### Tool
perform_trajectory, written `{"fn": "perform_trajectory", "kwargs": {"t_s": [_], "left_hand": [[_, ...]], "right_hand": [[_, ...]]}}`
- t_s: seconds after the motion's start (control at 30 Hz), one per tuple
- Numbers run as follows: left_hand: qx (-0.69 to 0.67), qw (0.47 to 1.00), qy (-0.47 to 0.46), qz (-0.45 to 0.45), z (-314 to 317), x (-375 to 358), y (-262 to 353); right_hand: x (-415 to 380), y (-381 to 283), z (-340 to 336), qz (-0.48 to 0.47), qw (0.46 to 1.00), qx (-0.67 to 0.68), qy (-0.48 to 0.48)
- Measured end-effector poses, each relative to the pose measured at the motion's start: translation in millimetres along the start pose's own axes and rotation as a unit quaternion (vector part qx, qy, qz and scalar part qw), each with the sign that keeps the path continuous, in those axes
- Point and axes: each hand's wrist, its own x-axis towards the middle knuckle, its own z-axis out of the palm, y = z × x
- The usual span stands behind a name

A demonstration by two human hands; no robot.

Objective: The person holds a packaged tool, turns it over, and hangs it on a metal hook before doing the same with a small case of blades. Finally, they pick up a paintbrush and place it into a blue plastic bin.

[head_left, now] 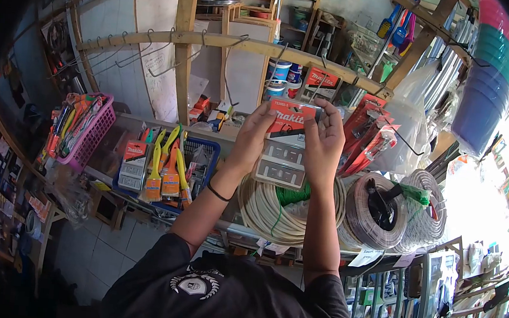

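Head view showed a flat, rectangular blister pack with a red-and-white card and grey plates held above a coil of cream cable. Its long axis ran away from the wearer, red end towards the brown wooden hook rail, plates nearer the chest. Fingers of the left hand and right hand were clamped on opposite side edges. "Makita" read upright in white on red; a similar Makita pack stood in a blue plastic basket
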Motion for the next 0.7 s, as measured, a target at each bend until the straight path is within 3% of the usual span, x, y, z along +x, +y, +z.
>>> {"fn": "perform_trajectory", "kwargs": {"t_s": [0.3,0.43,0.6,0.7], "left_hand": [[-0.008,1.000,0.004,-0.013,-1.0,8.2,-7.1],[0.044,0.999,-0.005,0.008,-5.8,8.4,-16.8],[0.183,0.983,-0.002,0.004,-27.0,24.5,-32.4],[0.192,0.980,-0.011,0.060,-26.5,37.0,-37.4]], "right_hand": [[3.3,0.6,-7.3,0.018,0.998,-0.065,0.016],[-1.9,9.9,-12.8,0.027,0.998,-0.051,0.011],[2.7,33.5,-20.9,-0.033,0.997,-0.072,0.023],[8.5,46.5,-24.8,-0.032,0.995,-0.090,0.035]]}}
